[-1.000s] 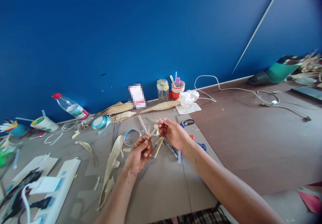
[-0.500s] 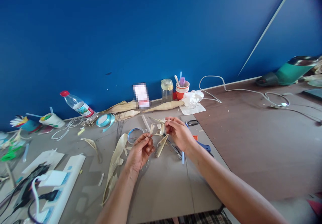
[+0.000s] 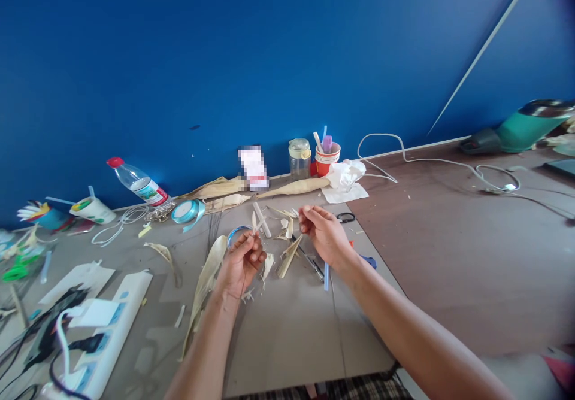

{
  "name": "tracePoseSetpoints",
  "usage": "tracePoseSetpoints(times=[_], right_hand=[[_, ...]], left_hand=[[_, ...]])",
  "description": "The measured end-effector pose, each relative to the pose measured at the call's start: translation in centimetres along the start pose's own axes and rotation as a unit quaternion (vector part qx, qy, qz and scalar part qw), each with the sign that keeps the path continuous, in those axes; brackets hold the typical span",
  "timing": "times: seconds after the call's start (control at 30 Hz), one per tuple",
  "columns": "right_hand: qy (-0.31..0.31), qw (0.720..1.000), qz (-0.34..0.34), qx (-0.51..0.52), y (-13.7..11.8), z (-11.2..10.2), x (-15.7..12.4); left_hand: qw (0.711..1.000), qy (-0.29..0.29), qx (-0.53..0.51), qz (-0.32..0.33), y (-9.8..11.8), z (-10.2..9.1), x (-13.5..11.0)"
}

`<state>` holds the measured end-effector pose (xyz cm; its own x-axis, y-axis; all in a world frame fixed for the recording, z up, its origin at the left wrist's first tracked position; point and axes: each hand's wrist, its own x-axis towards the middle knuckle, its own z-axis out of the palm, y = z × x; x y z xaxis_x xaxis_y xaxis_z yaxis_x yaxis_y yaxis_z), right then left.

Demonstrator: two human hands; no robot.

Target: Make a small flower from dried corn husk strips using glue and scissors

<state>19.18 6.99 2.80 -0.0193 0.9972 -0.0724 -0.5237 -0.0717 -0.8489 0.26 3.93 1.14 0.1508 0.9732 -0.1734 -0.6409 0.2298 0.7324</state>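
Observation:
My left hand (image 3: 240,265) pinches a small pale piece of dried corn husk (image 3: 254,223), pointing upward from the fingertips. Up and to the right, my right hand (image 3: 324,233) is closed in a pinch; anything between its fingertips is too fine to make out. Below and between the hands lie cut husk scraps (image 3: 290,257). A translucent white stick (image 3: 262,219) rests just beyond the left fingers, and a blue-edged tape roll (image 3: 232,236) is partly hidden behind that hand. Beside the left forearm stretches a long husk leaf (image 3: 207,283).
Thin wires (image 3: 214,226) and a blue ribbon spool (image 3: 185,211) lie further left. At the back stand a bottle (image 3: 142,187), a lidded jar (image 3: 299,159) and paper cups (image 3: 327,159). A power strip (image 3: 117,322) occupies the near left. Slim metal tools (image 3: 313,265) lie under the right hand.
My left hand has moved left and slightly up with the husk piece. My right hand has shifted a little right, so the gap between the hands is wider.

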Motion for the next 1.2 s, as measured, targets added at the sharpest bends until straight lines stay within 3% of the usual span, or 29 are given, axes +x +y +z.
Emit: tracePoseSetpoints(times=[0.13,0.23,0.4,0.5,0.7,0.77,0.93,1.2], right_hand=[[0.001,0.991,-0.041,-0.128,0.6,0.1,0.0],[0.016,0.954,-0.107,-0.280,1.2,-0.2,0.1],[-0.084,0.858,-0.169,-0.478,1.4,-0.2,-0.3],[-0.093,0.813,-0.174,-0.548,1.4,-0.1,-0.6],[-0.166,0.639,-0.206,-0.722,2.3,-0.8,-0.6],[-0.184,0.603,-0.213,-0.747,2.7,-0.9,-0.7],[-0.198,0.579,-0.210,-0.762,3.0,-1.0,-0.7],[-0.211,0.605,-0.246,-0.728,2.4,-1.0,-0.5]], left_hand=[[0.999,0.029,-0.011,0.037,0.9,-0.8,0.3],[0.998,0.045,0.002,0.048,1.1,-1.1,0.5],[0.995,0.066,0.056,0.039,0.6,-1.4,0.8],[0.994,0.063,0.082,0.030,0.2,-1.5,0.9],[0.986,0.071,0.148,0.017,0.0,-1.8,1.0],[0.982,0.073,0.176,0.011,-0.1,-2.0,1.1],[0.966,0.085,0.246,0.006,-0.5,-2.3,1.4],[0.957,0.095,0.275,0.008,-0.6,-2.2,1.4]])
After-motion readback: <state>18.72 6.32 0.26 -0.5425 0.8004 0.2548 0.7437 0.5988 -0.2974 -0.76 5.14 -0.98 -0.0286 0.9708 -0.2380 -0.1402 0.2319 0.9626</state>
